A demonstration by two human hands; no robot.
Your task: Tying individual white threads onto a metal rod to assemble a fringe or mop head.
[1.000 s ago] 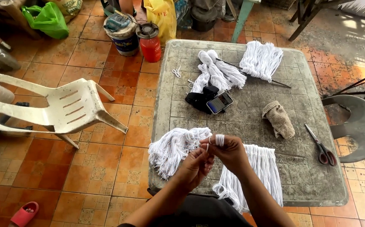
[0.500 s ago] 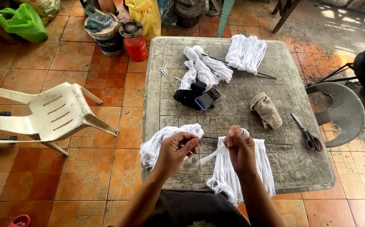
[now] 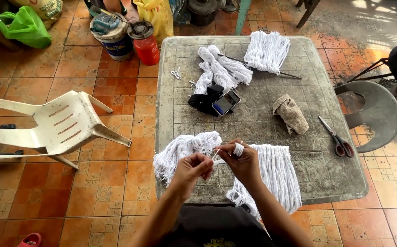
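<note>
Cord (image 3: 238, 149) is wound round a finger of my right hand (image 3: 243, 163), whose grip is closed on it; my left hand (image 3: 194, 167) pinches its loose end, over the tabletop (image 3: 326, 176). Two bundles lie tied, a third spread. Beyond: yellow bag (image 3: 158, 17), green bag (image 3: 22, 27), red canister (image 3: 144, 43)

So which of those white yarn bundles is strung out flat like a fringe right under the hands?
The near-right bundle, its strands combed straight over the table edge. The loose heap beside it is tangled; the far two lie away.
</note>
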